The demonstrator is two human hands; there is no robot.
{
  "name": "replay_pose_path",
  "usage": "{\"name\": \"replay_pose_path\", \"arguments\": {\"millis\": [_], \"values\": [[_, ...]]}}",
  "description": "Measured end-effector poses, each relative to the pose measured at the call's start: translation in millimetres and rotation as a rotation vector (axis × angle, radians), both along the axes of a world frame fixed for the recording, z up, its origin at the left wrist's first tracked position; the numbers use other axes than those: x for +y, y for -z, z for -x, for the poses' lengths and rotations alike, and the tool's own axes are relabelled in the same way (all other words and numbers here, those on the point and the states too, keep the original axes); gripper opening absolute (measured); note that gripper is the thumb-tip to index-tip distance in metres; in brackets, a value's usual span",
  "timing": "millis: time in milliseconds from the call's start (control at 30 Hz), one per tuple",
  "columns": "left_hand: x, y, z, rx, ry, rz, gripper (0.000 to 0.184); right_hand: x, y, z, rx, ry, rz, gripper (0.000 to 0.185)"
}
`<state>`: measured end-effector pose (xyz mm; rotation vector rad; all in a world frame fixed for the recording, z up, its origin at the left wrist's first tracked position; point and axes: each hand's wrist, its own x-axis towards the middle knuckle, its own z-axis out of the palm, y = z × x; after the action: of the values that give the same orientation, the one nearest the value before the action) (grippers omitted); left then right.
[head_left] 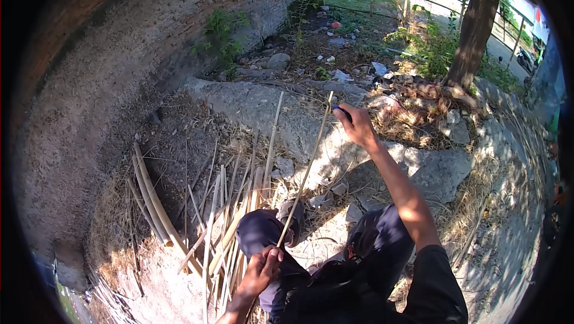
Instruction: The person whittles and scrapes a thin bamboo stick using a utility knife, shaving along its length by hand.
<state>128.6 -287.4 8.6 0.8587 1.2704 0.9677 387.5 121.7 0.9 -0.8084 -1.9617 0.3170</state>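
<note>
A long thin bamboo strip (pixel 308 171) slants up from my lap toward the upper middle of the view. My left hand (pixel 261 271) is closed around its lower end, close to my left knee. Farther out, my right hand (pixel 357 125) is wrapped around a small tool with a dark blue-and-black handle (pixel 342 112), beside the strip's upper end. The tool's working end is too small to make out, and I cannot tell if it touches the strip.
Several loose bamboo strips (pixel 214 219) lean and lie left of my knee. Thicker curved bamboo pieces (pixel 152 195) rest farther left. A large stone slab (pixel 239 101) crosses ahead, with litter beyond it. A rough wall (pixel 89 103) rises at left, a tree trunk (pixel 476 28) at right.
</note>
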Motion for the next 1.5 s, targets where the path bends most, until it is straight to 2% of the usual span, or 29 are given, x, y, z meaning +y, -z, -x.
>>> {"name": "replay_pose_path", "arguments": {"millis": [100,167,200,233,300,333,367,400,467,533,600,667,700,767,867,900,933,1067,1133,1200,1267,1333,1400,1500], "values": [[-15.0,-1.6,-0.4,0.041,-0.071,0.112,0.03,14.4,18.6,-1.4,0.017,-0.005,0.021,0.03],[-22.1,-1.7,0.9,0.047,-0.065,0.106,0.03,29.0,37.6,-7.1,0.106,0.15,0.158,0.032],[-26.3,-0.9,2.3,0.052,-0.057,0.096,0.03,39.0,49.5,-14.7,0.106,0.149,0.161,0.032],[-31.5,6.4,6.7,0.03,-0.073,0.098,0.03,49.8,64.4,-27.9,0.025,0.205,0.38,0.034],[-36.6,6.5,12.9,-0.002,-0.119,0.114,0.031,88.4,154.6,-74.8,-0.314,0.138,0.515,0.037],[-37.9,12.7,20.8,0.067,-0.131,0.103,0.03,102.7,209.5,-96.6,-0.562,0.013,0.429,0.039],[-37.3,14.0,27.1,0.068,-0.153,0.101,0.03,92.3,205.8,-93.2,-0.566,0.012,0.439,0.039],[-31.2,12.4,30.4,0.069,-0.178,0.093,0.029,79.3,187.6,-81.6,-0.897,-0.034,0.957,0.04],[-14.8,-7.3,31.8,-0.005,-0.198,0.037,0.028,62.9,178.2,-76.1,-1.224,-0.098,1.499,0.042],[8.0,-11.3,35.1,-0.01,-0.247,-0.003,0.029,71.6,168.7,-78.2,-0.955,0.155,0.655,0.04],[39.3,-17.5,37.5,-0.072,-0.255,-0.041,0.031,66.7,145.9,-73.7,-0.689,0.237,0.131,0.038],[79.0,-29.4,29.3,-0.117,-0.2,-0.117,0.031,48.3,78.6,-48.3,-0.341,0.192,0.562,0.034],[101.4,-34.3,24.4,-0.181,-0.134,-0.125,0.031,35.9,54.5,-38.6,-0.344,0.191,0.557,0.034],[145.5,-37.3,11.4,-0.278,-0.018,-0.144,0.031,7.4,21.5,-23.6,0.378,-0.22,0.761,0.032],[197.1,-27.6,-13.6,-0.369,0.051,-0.114,0.029,-34.1,-19.2,-6.3,0.499,-0.303,0.82,0.034],[209.6,-17.5,-19.7,-0.419,0.09,-0.138,0.028,-40.5,-23.3,-2.5,0.393,-0.224,0.823,0.041],[216.5,-15.9,-27.8,-0.401,0.113,-0.136,0.028,-46.5,-24.3,3.5,0.432,-0.271,0.806,0.041],[227.8,4.0,-44.4,-0.425,0.151,-0.084,0.03,-59.1,-18.9,14.8,0.435,-0.25,0.78,0.033],[224.5,7.2,-45.8,-0.323,0.241,-0.182,0.031,-64.2,-19.0,16.0,0.479,-0.251,0.956,0.031],[224.7,10.6,-44.1,-0.312,0.263,-0.174,0.033,-66.0,-17.1,17.2,0.509,-0.252,0.949,0.029],[221.1,9.1,-48.0,-0.18,0.215,-0.216,0.036,-65.9,-18.0,18.9,0.538,-0.237,0.971,0.029],[214.9,13.3,-49.4,-0.183,0.174,-0.194,0.029,-62.1,-17.7,19.5,0.531,-0.197,1.002,0.029],[212.4,28.6,-50.5,-0.025,0.09,-0.414,0.019,-57.9,-16.2,16.4,0.601,-0.258,0.948,0.031],[209.0,37.0,-38.2,0.074,0.13,-0.463,0.011,-52.2,-20.6,10.5,0.59,-0.22,0.931,0.029]]}}
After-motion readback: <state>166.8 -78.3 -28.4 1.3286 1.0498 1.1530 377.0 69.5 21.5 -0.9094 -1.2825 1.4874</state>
